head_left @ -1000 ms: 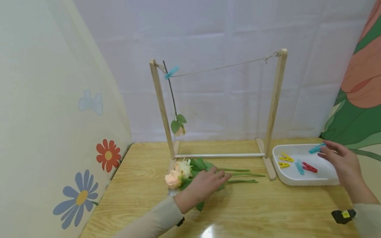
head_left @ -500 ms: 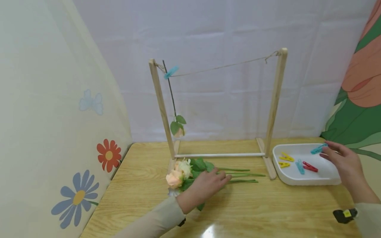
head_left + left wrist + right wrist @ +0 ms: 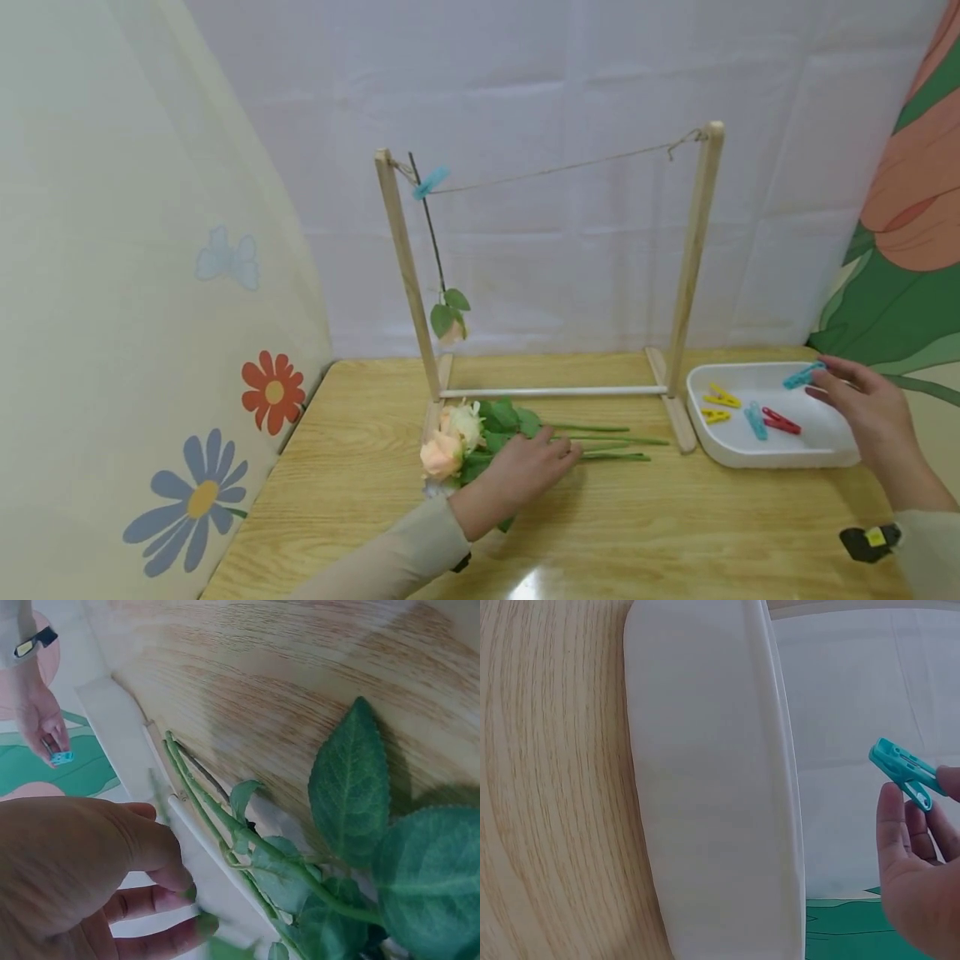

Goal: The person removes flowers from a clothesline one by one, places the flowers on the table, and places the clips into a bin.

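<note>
Several cut flowers lie on the table, with a peach rose [image 3: 441, 456] and a cream flower [image 3: 467, 423] at the left and green stems [image 3: 622, 440] pointing right. My left hand [image 3: 525, 471] is over their leaves; in the left wrist view a blurred green flower stem runs between its thumb and fingers, pinched there. My right hand [image 3: 873, 408] holds a blue clothespin [image 3: 904, 769] by its handle ends above the white tray [image 3: 780, 458]. From a string on a wooden frame [image 3: 693, 267], another blue clothespin [image 3: 431, 183] suspends a single rose [image 3: 450, 321] head down.
In the tray lie two yellow clothespins [image 3: 722, 397], a red clothespin [image 3: 782, 421] and a light blue clothespin [image 3: 755, 421]. The frame's white lower bar [image 3: 555, 392] runs just behind the flowers. A white cloth [image 3: 525, 83] hangs at the back; a painted wall stands on the left.
The flower heads on the table have shifted slightly right along with my left hand, and one more stem shows apart from the others. My right hand, with the clothespin, has barely moved.
</note>
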### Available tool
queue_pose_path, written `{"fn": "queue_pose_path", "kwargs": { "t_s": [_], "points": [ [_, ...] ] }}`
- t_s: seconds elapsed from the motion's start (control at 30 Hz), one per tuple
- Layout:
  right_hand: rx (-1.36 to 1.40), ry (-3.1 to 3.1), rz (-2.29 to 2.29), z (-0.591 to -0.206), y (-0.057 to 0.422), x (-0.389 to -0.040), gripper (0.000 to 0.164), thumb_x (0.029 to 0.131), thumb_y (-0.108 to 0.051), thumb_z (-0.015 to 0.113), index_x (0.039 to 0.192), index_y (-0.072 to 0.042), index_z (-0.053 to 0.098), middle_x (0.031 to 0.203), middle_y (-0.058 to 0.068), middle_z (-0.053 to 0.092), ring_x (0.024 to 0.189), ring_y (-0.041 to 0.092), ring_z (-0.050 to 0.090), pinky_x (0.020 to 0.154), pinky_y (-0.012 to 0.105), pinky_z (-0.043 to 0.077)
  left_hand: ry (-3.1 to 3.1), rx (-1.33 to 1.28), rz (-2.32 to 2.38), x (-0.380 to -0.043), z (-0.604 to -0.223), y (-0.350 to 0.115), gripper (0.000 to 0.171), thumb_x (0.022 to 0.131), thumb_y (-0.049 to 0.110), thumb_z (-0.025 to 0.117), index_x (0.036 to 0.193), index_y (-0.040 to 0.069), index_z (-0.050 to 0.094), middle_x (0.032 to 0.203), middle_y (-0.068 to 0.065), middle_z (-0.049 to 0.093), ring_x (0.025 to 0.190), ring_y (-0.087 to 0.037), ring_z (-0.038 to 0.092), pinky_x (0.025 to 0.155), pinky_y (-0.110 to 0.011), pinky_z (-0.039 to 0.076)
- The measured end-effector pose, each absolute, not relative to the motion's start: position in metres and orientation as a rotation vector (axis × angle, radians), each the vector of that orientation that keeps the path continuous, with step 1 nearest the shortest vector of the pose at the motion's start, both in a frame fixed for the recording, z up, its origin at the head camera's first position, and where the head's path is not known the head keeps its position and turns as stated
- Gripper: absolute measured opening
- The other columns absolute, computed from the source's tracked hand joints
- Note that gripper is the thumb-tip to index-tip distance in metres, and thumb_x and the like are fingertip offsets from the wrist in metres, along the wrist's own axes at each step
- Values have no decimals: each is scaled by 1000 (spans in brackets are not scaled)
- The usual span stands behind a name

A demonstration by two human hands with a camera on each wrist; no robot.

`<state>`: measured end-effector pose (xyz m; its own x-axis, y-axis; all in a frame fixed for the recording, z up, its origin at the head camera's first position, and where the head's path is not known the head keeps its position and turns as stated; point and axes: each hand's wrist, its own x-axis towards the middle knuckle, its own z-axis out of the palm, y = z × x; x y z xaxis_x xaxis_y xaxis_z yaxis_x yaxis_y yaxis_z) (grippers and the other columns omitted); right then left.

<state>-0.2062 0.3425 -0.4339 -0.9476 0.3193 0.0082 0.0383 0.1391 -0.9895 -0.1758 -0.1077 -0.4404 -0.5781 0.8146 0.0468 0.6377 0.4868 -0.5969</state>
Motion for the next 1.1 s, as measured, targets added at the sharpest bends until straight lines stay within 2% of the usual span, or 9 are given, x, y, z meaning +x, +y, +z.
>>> {"fn": "queue_pose_path", "kwargs": {
  "t_s": [0.13,0.27,0.37,0.47,0.57,0.63,0.73,0.83,1.1],
  "points": [
    [-329,-2191,1891,-432,343,-207,43,98,-28,67,138,-14,57,100,-23,53,74,-10,66,65,6,51,-2440,-1236,802,-174,-435,-108,54,91,15,74,140,29,56,126,12,62,107,-10,60,57,-17,51],
    [-333,-2327,1741,-431,343,-208,61,102,-31,60,152,-2,42,99,-26,50,74,-14,62,66,7,51,-2501,-1240,810,-170,-424,-112,55,91,25,76,141,27,54,133,9,60,114,-13,60,70,-24,58],
    [-349,-2446,1607,-430,346,-209,65,103,-36,56,154,0,38,102,-23,48,74,-18,58,69,13,54,-2528,-1226,808,-168,-416,-117,56,93,36,73,144,27,52,141,6,57,120,-15,59,78,-29,59],
    [-371,-2524,1505,-430,348,-210,66,104,-39,53,153,2,38,112,-8,53,72,-20,54,89,35,59,-2543,-1203,798,-169,-410,-122,55,96,43,68,146,29,51,148,4,52,125,-17,58,85,-32,59],
    [-391,-2584,1438,-431,350,-212,69,104,-41,50,153,5,36,129,18,53,69,-21,49,100,59,48,-2569,-1190,743,-171,-406,-129,57,97,49,64,148,28,50,153,1,48,129,-21,55,91,-37,58],
    [-393,-2613,1413,-431,351,-212,70,105,-43,48,154,5,34,141,31,45,71,-12,53,100,68,43,-2587,-1185,683,-174,-402,-134,57,98,48,63,149,27,50,154,-2,46,132,-25,53,95,-41,57],
    [-372,-2668,1342,-431,354,-213,70,106,-43,45,154,6,32,147,37,39,88,20,65,96,69,44,-2574,-1180,599,-177,-397,-141,54,98,44,64,147,26,51,154,-5,47,133,-28,52,97,-44,56],
    [-332,-2722,1236,-432,356,-215,67,106,-39,45,152,8,34,144,39,41,110,51,56,90,67,47,-2547,-1167,539,-180,-392,-147,52,97,40,66,146,26,52,152,-6,48,133,-29,53,97,-43,56],
    [-202,-2825,953,-433,364,-222,59,106,-33,50,140,14,46,123,40,57,102,52,60,73,55,55,-2493,-1133,462,-189,-383,-160,51,97,39,68,144,23,54,151,-5,49,132,-29,53,98,-44,55]
  ]
}}
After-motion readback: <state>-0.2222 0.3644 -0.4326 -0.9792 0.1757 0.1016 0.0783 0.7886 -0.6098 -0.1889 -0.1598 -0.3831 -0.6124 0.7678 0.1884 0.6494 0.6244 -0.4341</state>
